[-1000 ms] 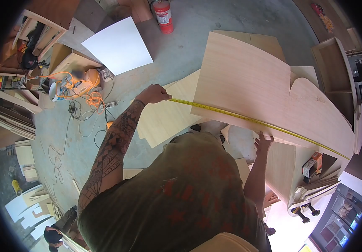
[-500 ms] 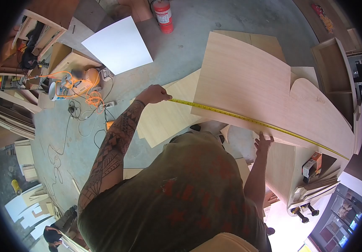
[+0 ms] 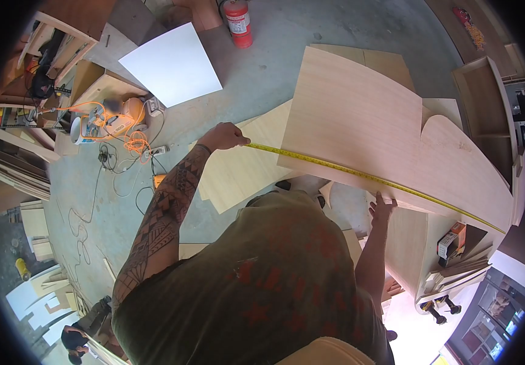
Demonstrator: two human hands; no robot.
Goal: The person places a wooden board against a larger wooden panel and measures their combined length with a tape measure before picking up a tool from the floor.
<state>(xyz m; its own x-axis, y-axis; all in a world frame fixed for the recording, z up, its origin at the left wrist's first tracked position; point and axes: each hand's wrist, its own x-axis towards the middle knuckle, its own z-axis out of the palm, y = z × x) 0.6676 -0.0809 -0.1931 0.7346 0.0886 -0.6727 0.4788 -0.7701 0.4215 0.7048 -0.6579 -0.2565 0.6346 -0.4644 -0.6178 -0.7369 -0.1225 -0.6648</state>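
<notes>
A yellow tape measure (image 3: 335,165) stretches across a large pale plywood panel (image 3: 354,109) with curved edges. My left hand (image 3: 225,136) is closed on the tape's near end, which juts past the panel's left side. From there the blade runs rightward along the panel's lower edge to its far right corner. Against that lower edge is my right hand (image 3: 383,208), its fingers spread and its tips just beneath the tape. Whether those fingertips touch the tape or only the wood, I cannot make out.
More plywood sheets (image 3: 244,158) lie low behind the panel. Orange cables (image 3: 136,143) and a bucket (image 3: 79,129) are on the floor at left. A white board (image 3: 171,67) and a red fire extinguisher (image 3: 238,24) stand further off. Another person (image 3: 75,340) is at lower left.
Both hands and the tape hold nearly the same place. The other person at lower left has shifted slightly.
</notes>
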